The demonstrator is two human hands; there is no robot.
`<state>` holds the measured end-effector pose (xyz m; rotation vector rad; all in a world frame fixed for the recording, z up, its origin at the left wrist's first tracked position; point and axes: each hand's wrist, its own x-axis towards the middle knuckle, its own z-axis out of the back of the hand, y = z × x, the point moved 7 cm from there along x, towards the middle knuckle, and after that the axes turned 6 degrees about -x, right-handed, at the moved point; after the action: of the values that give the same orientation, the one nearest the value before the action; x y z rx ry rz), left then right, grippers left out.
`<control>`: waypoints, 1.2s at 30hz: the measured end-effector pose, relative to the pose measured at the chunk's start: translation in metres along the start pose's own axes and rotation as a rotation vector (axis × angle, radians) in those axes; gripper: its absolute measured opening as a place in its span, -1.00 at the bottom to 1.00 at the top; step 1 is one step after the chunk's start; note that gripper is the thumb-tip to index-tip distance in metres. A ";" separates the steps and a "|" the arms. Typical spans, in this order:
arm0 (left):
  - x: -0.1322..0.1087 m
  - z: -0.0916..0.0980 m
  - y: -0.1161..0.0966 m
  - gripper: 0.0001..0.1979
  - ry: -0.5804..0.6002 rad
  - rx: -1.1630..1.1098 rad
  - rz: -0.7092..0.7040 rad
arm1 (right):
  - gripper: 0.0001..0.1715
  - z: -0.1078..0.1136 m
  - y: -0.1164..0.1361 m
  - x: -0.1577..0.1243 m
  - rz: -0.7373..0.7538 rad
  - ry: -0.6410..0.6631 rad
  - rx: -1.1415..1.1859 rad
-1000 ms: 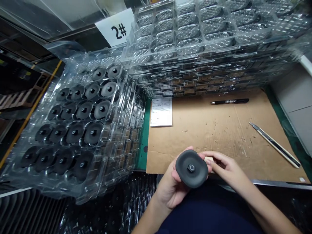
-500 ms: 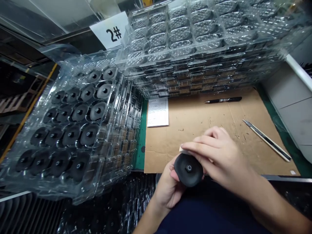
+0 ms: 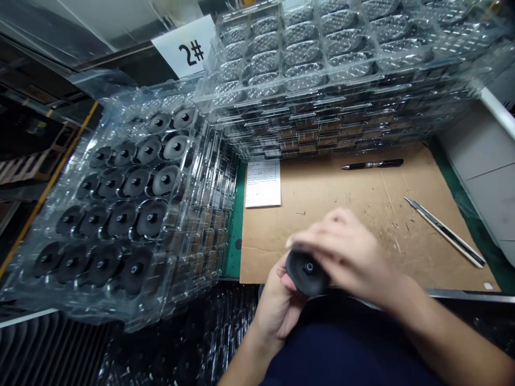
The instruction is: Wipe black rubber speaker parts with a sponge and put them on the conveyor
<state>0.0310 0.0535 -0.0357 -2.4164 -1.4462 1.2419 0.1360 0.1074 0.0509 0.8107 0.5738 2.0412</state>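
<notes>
"Item in your hands?"
"One black disc (image 3: 304, 273) with a centre stud, over the near edge of the cardboard sheet (image 3: 322, 185)."
"Left hand (image 3: 277, 305)?"
"Cupped beneath, fingers (image 3: 284, 281) closed round the rim, seemingly to keep the stud facing you."
"Right hand (image 3: 341, 249)?"
"Above the disc's top edge, fingers together; blurred, so contact cannot be told."
"Nearby?"
"Clear tray (image 3: 211, 214) of matching discs (image 3: 152, 219), to your left."

light: bright, from above | glare: clear plastic trays (image 3: 306, 53) | blur: right hand (image 3: 338, 249) | edges: bowed
</notes>
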 end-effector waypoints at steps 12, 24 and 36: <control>0.003 0.002 -0.003 -0.31 0.090 -0.062 0.009 | -0.72 -0.037 -0.082 -0.067 -0.610 0.060 0.100; 0.003 0.003 -0.015 -0.44 -0.019 0.061 -0.111 | -0.70 -0.012 0.026 0.002 -0.118 0.050 0.207; 0.003 -0.001 -0.008 -0.32 0.098 0.018 -0.031 | -0.68 0.016 0.018 -0.018 0.025 -0.100 -0.134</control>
<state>0.0265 0.0606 -0.0337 -2.3971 -1.4340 1.1081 0.1456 0.0838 0.0674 0.8383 0.3685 2.0246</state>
